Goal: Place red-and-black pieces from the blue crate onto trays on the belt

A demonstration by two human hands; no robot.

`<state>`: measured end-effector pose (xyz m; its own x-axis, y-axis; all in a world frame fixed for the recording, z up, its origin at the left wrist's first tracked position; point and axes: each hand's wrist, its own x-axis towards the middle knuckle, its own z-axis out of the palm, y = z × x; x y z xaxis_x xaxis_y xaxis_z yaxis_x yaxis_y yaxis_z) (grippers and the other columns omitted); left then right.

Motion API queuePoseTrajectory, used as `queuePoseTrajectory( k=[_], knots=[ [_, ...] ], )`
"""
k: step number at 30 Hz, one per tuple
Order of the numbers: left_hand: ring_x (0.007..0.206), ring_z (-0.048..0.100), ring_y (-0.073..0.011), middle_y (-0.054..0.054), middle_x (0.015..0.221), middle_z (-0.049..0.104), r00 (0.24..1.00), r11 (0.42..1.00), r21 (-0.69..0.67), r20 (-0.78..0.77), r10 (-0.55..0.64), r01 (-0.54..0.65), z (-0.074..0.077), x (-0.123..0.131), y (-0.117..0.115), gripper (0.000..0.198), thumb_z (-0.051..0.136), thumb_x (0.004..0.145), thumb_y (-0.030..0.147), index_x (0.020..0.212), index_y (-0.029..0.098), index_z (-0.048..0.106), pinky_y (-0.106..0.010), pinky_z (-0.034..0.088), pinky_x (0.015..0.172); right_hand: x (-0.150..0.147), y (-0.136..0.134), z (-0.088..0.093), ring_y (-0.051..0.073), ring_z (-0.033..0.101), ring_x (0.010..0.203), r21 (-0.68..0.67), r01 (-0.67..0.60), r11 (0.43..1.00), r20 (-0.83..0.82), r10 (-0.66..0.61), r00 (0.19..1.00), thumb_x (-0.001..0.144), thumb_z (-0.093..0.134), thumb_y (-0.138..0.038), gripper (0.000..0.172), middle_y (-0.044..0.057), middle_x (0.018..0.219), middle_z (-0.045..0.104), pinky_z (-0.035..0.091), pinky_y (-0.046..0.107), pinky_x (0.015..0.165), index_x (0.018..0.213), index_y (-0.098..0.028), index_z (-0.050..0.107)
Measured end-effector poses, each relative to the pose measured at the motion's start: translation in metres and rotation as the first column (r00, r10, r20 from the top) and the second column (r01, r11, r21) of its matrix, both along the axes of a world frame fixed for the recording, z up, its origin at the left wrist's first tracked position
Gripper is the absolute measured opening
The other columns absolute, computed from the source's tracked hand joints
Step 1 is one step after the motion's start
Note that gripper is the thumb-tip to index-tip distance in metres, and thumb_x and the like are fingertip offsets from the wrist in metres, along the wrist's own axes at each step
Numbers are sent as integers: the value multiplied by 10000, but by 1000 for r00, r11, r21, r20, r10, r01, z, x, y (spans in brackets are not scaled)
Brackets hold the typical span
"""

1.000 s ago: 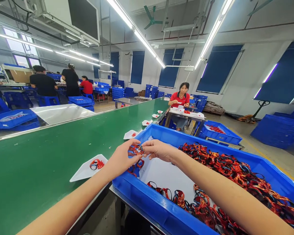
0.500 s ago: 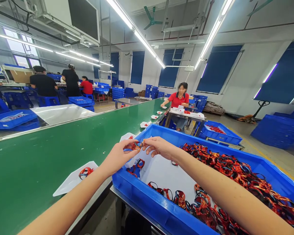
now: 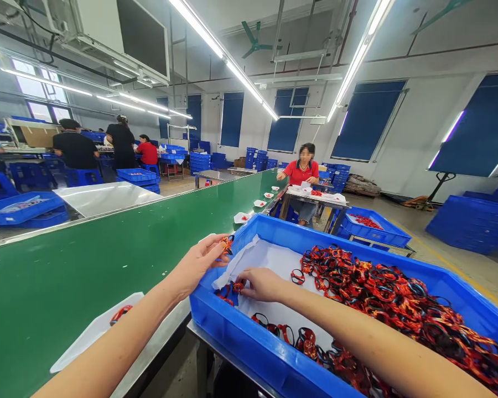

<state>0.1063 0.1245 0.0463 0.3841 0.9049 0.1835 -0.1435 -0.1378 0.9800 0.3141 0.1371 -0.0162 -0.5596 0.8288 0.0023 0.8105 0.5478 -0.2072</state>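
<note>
My left hand [image 3: 199, 261] pinches a small red-and-black band [image 3: 227, 244] just above the blue plastic crate's [image 3: 249, 337] far-left rim. My right hand [image 3: 262, 284] reaches down inside the crate, its fingers closed on another band [image 3: 237, 286] at the edge of a white paper liner [image 3: 274, 265]. A large tangled heap of similar bands [image 3: 382, 298] fills the crate's right side. A white tray [image 3: 95, 331] with one band [image 3: 120, 315] on it lies on the green conveyor belt [image 3: 87, 265], partly hidden by my left forearm.
Small white trays [image 3: 257, 203] line the belt beyond the crate. A co-worker in a red shirt [image 3: 301, 172] sits at a table past the belt's end. A blue crate of red items [image 3: 367, 224] stands on a stand to the right; more stacked blue crates fill the background.
My hands have parted from their shared hold on a band. My right hand has dropped into the crate, and the view has shifted, putting the white tray lower left.
</note>
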Motion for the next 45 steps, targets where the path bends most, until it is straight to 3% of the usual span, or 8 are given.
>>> queuePoseTrajectory(
  k=[9,11,13,16,20,24,32,45],
  knots=[
    [666,536,-90,-27,790,595,997,996,-90,72,14,-8,4,1,-2,449,582,789,512,1031,136,625,-231,476,687,6,6,20,194,635,740,-76,52,996,-78,-58,995,855,499,-345,239,68,885,693,424,259,604,944,-179,647],
    [650,536,-87,-39,824,603,996,995,-99,82,21,-13,4,2,-2,462,579,792,512,1046,129,621,-237,477,681,7,8,25,156,638,702,-175,27,984,-140,-52,989,877,462,-345,253,59,901,689,441,226,567,957,-171,627],
    [640,539,-86,-47,844,609,996,994,-107,84,19,-10,4,2,-2,467,573,799,508,1062,124,617,-240,478,677,7,8,31,129,634,670,-365,-13,931,-291,-100,951,889,436,-370,282,65,933,680,446,195,508,995,-164,597],
    [651,555,-91,-54,851,616,996,992,-127,91,19,-7,4,2,-1,449,566,808,498,1048,122,623,-238,480,683,7,7,37,112,613,654,-608,-133,782,-526,-272,806,855,490,-462,355,81,957,668,443,176,478,1033,-168,577],
    [661,569,-97,-57,855,629,994,989,-147,106,20,-5,4,1,1,407,563,816,481,1012,131,631,-239,486,693,8,5,44,81,581,613,-693,-259,673,-643,-415,644,800,585,-461,367,62,935,669,429,158,491,1056,-199,582],
    [663,582,-98,-51,841,633,990,988,-149,136,49,-29,3,1,2,400,575,811,474,1019,135,621,-241,493,696,8,4,48,62,567,582,-715,-338,612,-673,-472,569,810,577,-427,337,57,938,663,415,145,481,1057,-198,590],
    [647,583,-89,-55,808,641,970,968,-220,181,160,-118,5,-7,3,383,576,818,461,962,111,637,-221,499,671,5,1,50,59,565,546,-728,-336,597,-663,-490,565,787,604,-391,330,63,926,672,402,143,456,1042,-183,590],
    [638,582,-95,-69,800,657,965,963,-231,187,184,-139,4,-10,7,369,567,820,462,915,113,640,-227,502,674,2,-1,50,72,583,584,-722,-344,600,-660,-449,602,802,592,-419,349,77,943,685,416,147,467,1059,-183,587]
  ],
)
